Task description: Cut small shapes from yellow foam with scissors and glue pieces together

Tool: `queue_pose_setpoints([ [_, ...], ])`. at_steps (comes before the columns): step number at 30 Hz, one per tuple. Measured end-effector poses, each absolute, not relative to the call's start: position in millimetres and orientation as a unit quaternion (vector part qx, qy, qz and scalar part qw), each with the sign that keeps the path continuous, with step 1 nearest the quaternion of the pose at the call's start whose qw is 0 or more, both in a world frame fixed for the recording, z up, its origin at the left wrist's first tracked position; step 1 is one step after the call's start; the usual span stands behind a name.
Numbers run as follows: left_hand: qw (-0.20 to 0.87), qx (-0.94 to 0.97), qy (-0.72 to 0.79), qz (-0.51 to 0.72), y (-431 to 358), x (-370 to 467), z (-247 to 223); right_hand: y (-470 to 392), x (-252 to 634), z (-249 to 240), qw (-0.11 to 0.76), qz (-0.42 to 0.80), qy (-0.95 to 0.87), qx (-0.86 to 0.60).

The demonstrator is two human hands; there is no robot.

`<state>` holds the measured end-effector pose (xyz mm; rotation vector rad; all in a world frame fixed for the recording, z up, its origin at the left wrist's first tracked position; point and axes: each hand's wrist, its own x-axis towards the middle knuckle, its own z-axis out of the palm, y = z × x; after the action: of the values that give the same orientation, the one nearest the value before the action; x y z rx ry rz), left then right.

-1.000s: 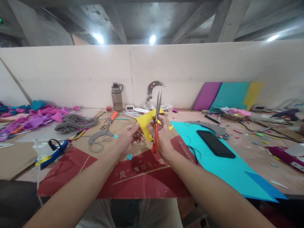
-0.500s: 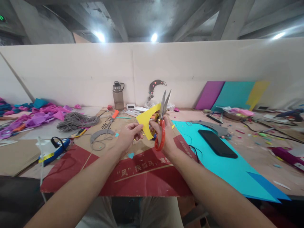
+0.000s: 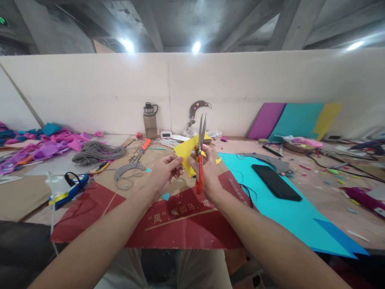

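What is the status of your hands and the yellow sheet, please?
Left hand pinching yellow sheet by its edge. Right hand gripping red-handled scissors, tips slightly apart. Blue heart on cardboard below, away from blades.

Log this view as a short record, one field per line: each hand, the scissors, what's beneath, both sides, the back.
Left hand: pinching the yellow sheet
Right hand: holding the scissors
Scissors: red handles, blades slightly parted, tips upward
Beneath: red-and-brown cardboard, with a turquoise heart on it
Left side: bundle of grey cord
Right side: black phone on a turquoise sheet
Back: upright bottle near the pale partition
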<state>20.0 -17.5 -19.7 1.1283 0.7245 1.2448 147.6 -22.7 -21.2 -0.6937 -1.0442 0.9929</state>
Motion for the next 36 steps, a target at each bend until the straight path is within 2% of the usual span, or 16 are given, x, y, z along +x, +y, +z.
queue_pose_setpoints([
  [6,0.630,0.446,0.328,0.545,-14.5,25.9,-22.2,-22.9,146.3,-20.2,0.699,0.442,-0.472,-0.307],
  [13,0.607,0.424,0.338,0.580,-6.5,5.1,-10.6,-27.4,151.4,-12.9,0.650,0.397,-0.558,-0.330],
  [18,0.572,0.408,0.321,0.635,4.3,-18.9,1.9,-25.6,158.8,-12.6,0.574,0.377,-0.642,-0.341],
  [23,0.563,0.377,0.293,0.674,10.7,-30.3,4.3,-23.9,162.9,-17.9,0.512,0.306,-0.707,-0.379],
  [28,0.586,0.389,0.268,0.658,4.7,-20.8,2.8,-27.2,159.1,-19.7,0.477,0.363,-0.713,-0.363],
  [36,0.610,0.406,0.252,0.632,-2.3,-8.4,0.4,-26.6,151.1,-25.7,0.469,0.443,-0.691,-0.325],
])
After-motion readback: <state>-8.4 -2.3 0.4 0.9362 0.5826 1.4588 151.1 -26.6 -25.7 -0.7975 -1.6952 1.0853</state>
